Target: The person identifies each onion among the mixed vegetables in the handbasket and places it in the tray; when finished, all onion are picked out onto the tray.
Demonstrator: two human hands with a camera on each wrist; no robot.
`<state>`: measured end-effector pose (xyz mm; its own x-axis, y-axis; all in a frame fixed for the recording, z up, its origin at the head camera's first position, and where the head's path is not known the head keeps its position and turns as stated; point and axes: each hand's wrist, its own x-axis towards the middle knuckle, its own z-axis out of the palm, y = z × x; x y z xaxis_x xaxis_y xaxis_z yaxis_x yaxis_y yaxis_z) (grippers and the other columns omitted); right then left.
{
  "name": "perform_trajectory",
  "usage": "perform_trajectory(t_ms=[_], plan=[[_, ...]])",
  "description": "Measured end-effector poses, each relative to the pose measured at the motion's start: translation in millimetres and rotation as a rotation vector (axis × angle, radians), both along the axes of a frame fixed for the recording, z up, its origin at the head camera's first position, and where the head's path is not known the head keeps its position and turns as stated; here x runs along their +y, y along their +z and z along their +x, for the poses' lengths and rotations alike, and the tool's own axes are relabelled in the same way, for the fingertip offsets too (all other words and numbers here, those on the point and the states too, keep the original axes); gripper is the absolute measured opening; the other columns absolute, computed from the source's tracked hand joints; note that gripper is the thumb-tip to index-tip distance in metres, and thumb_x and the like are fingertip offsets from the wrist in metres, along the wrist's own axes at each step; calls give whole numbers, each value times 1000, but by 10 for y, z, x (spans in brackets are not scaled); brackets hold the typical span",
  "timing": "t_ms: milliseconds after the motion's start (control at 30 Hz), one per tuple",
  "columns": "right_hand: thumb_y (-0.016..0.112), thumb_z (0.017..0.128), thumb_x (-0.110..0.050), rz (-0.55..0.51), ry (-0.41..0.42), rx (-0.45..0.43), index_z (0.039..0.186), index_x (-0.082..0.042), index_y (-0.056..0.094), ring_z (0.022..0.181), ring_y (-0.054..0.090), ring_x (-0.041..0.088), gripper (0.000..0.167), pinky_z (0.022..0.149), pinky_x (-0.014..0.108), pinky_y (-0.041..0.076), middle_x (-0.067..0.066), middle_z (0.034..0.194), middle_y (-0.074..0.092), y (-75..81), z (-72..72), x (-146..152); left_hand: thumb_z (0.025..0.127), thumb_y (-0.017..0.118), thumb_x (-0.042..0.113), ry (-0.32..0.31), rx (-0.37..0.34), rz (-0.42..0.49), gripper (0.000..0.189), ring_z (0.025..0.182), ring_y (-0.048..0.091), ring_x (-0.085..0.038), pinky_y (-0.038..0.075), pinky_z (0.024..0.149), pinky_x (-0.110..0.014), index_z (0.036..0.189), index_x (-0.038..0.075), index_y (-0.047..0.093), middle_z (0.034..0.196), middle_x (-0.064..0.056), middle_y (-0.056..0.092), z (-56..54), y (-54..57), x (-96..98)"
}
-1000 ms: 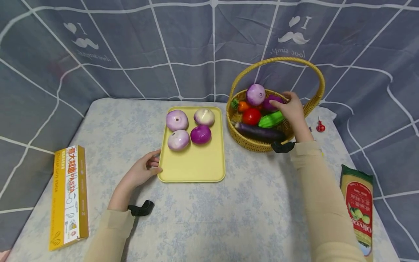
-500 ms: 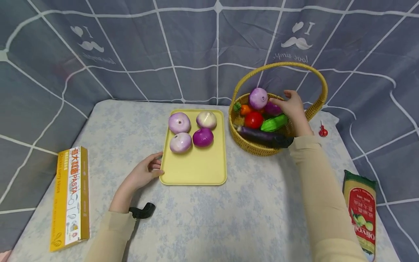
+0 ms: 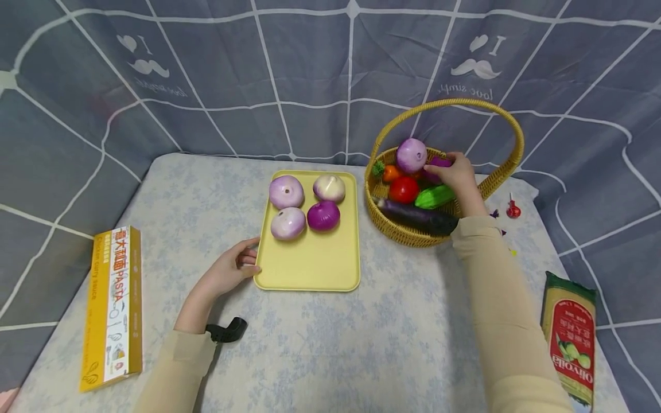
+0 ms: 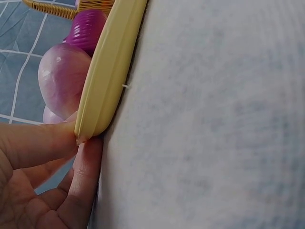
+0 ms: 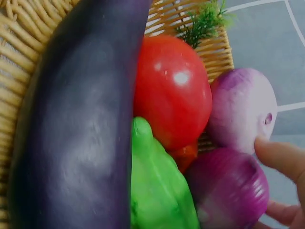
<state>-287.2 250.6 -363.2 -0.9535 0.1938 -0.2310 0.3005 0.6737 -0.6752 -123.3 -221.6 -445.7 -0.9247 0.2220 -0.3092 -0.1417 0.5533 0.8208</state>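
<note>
My left hand [image 3: 229, 269] pinches the left edge of a yellow tray [image 3: 310, 269], thumb at the rim and a finger underneath in the left wrist view. On the tray sit several onions, among them a pale purple onion [image 3: 286, 191] and a deep purple onion [image 3: 323, 215]. My right hand [image 3: 458, 175] reaches into a wicker basket [image 3: 403, 234] and grips a dark purple onion [image 5: 228, 188] between thumb and fingers. The thumb tip lies beside a lighter onion [image 5: 243, 107]. A tomato [image 5: 171, 90], a green vegetable [image 5: 159, 186] and an eggplant [image 5: 81, 119] fill the basket's near part.
The basket's tall handle [image 3: 454, 102] arches over the right hand's area. A carrot [image 3: 391, 173] lies at the basket's left side. A pasta box [image 3: 111, 310] lies far left, an olive-labelled packet [image 3: 570, 338] far right. A small red item [image 3: 513, 210] lies beyond the basket.
The right hand's fingers spread above the dark onion half a second ago; now they have come down around it. The left hand stays at the tray. The whole view has shifted slightly.
</note>
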Motion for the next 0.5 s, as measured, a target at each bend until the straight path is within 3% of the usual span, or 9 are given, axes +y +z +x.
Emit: perform_trajectory(t_ms=[200, 500], plan=[[67, 92, -37, 5, -1, -40, 154, 7, 17, 137, 35, 46, 90, 116, 54, 31, 33, 153, 29, -43, 31, 16, 94, 63, 4, 5, -3, 6, 68, 111, 55, -31, 48, 91, -39, 154, 3, 30, 126, -22, 52, -17, -34, 2], [67, 90, -43, -50, -59, 23, 153, 5, 24, 136, 38, 43, 90, 115, 50, 34, 29, 152, 33, -29, 88, 55, 95, 63, 4, 10, -6, 4, 68, 111, 54, -30, 48, 90, -39, 154, 3, 29, 126, -21, 52, -13, -17, -5]])
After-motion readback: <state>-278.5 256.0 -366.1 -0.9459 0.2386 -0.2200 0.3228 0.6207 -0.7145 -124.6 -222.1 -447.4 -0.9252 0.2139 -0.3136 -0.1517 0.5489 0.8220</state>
